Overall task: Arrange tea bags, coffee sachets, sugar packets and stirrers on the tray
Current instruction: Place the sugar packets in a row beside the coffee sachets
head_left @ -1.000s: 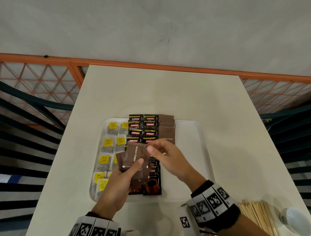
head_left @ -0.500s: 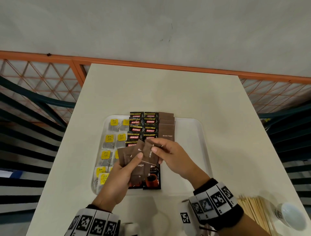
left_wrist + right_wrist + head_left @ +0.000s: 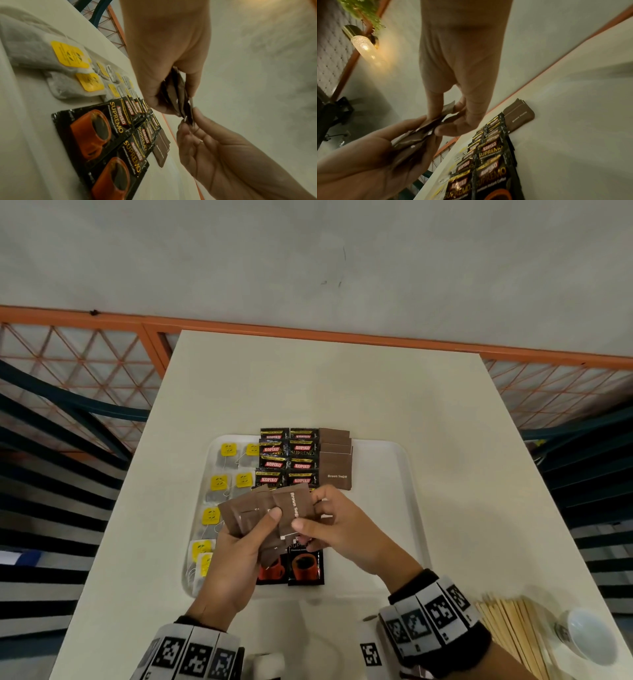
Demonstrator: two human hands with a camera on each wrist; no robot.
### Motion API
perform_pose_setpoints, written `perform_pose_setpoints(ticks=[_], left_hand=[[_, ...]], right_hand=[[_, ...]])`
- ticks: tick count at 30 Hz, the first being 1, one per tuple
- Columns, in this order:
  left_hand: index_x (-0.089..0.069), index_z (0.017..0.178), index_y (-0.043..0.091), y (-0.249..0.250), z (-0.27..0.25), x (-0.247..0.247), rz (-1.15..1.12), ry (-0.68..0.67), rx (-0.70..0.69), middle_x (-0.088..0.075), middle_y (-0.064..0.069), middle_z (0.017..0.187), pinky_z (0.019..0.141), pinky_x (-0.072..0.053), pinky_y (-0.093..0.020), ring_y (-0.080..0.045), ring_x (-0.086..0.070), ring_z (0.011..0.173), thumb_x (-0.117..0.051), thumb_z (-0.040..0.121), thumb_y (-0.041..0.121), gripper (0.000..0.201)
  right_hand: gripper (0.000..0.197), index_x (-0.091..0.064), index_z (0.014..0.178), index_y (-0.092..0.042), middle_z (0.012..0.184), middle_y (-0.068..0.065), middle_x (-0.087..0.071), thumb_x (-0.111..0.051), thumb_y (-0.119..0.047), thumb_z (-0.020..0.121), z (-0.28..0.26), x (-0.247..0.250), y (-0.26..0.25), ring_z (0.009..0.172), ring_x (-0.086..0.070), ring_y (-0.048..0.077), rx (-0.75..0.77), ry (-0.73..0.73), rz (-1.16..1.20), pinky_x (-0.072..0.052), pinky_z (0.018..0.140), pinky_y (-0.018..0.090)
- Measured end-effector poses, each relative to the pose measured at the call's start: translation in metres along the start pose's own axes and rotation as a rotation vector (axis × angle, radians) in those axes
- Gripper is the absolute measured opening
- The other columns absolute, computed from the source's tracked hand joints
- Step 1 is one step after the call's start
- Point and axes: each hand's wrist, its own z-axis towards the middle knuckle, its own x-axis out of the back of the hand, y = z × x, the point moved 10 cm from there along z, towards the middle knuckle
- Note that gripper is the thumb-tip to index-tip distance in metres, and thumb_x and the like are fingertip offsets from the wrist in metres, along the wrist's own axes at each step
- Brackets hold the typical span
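Note:
My left hand grips a fan of several brown sugar packets above the white tray. My right hand pinches the rightmost packet of that fan between thumb and fingers. On the tray lie tea bags with yellow tags at the left, black coffee sachets in two overlapping columns in the middle, and a short column of brown sugar packets to their right. In the left wrist view the held packets show edge-on. In the right wrist view both hands meet on the packets.
Wooden stirrers lie at the table's near right corner beside a small white cup. The tray's right part is bare. An orange railing runs behind the table's far edge.
The fan of packets in my left hand has spread wider. My right hand has shifted its pinch from the upper edge to the rightmost packet.

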Motion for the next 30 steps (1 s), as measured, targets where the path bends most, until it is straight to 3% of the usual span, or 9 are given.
perform_pose_setpoints(ticks=[4, 9, 12, 16, 24, 30], left_hand=[[-0.063, 0.103, 0.020, -0.005, 0.004, 0.006, 0.027, 0.018, 0.004, -0.075, 0.003, 0.089, 0.060, -0.056, -0.022, -0.011, -0.071, 0.083, -0.060, 0.079, 0.008, 0.027], [-0.064, 0.101, 0.024, -0.015, 0.006, 0.019, 0.049, 0.047, 0.060, -0.075, 0.005, 0.086, 0.058, -0.057, -0.024, -0.010, -0.071, 0.078, -0.059, 0.083, 0.006, 0.026], [-0.064, 0.099, 0.023, -0.018, 0.006, 0.024, 0.046, 0.051, 0.085, -0.075, 0.007, 0.081, 0.053, -0.056, -0.022, -0.008, -0.071, 0.072, -0.058, 0.085, 0.005, 0.024], [-0.064, 0.102, 0.022, -0.019, 0.008, 0.027, 0.045, 0.059, 0.106, -0.075, 0.006, 0.080, 0.049, -0.053, -0.022, -0.009, -0.071, 0.070, -0.059, 0.084, 0.005, 0.025], [-0.063, 0.102, 0.026, -0.023, 0.008, 0.024, 0.054, 0.041, 0.128, -0.075, 0.005, 0.081, 0.050, -0.055, -0.024, -0.011, -0.071, 0.070, -0.058, 0.085, 0.004, 0.027], [-0.058, 0.118, 0.020, -0.026, 0.007, 0.023, 0.031, 0.052, 0.145, -0.071, -0.004, 0.100, 0.052, -0.055, -0.024, -0.012, -0.070, 0.078, -0.059, 0.084, 0.006, 0.037]], right_hand=[[0.011, -0.056, 0.096, -0.011, 0.089, 0.001, -0.064, -0.059, -0.005, 0.088, 0.004, 0.009, 0.010, 0.075, -0.065, 0.012, 0.020, 0.056, 0.207, -0.055, 0.067, 0.022], [0.018, -0.062, 0.104, -0.013, 0.091, 0.003, -0.064, -0.051, -0.005, 0.092, 0.011, 0.048, 0.027, 0.081, -0.061, 0.011, 0.023, 0.232, 0.373, -0.052, 0.068, 0.020], [0.020, -0.061, 0.099, -0.019, 0.086, 0.002, -0.064, -0.054, -0.003, 0.090, 0.016, 0.082, 0.038, 0.074, -0.057, 0.011, 0.005, 0.378, 0.228, -0.046, 0.063, 0.018], [0.022, -0.053, 0.101, -0.015, 0.078, 0.005, -0.066, -0.063, -0.004, 0.085, 0.020, 0.119, 0.048, 0.068, -0.056, 0.014, -0.039, 0.558, 0.002, -0.046, 0.066, 0.023], [0.028, -0.043, 0.099, -0.018, 0.075, 0.005, -0.063, -0.066, -0.012, 0.084, 0.037, 0.124, 0.048, 0.068, -0.054, 0.014, -0.033, 0.570, -0.193, -0.039, 0.062, 0.021], [0.031, -0.043, 0.100, -0.016, 0.081, 0.009, -0.064, -0.068, -0.013, 0.082, 0.042, 0.120, 0.045, 0.074, -0.057, 0.016, -0.008, 0.615, -0.276, -0.039, 0.061, 0.015]])
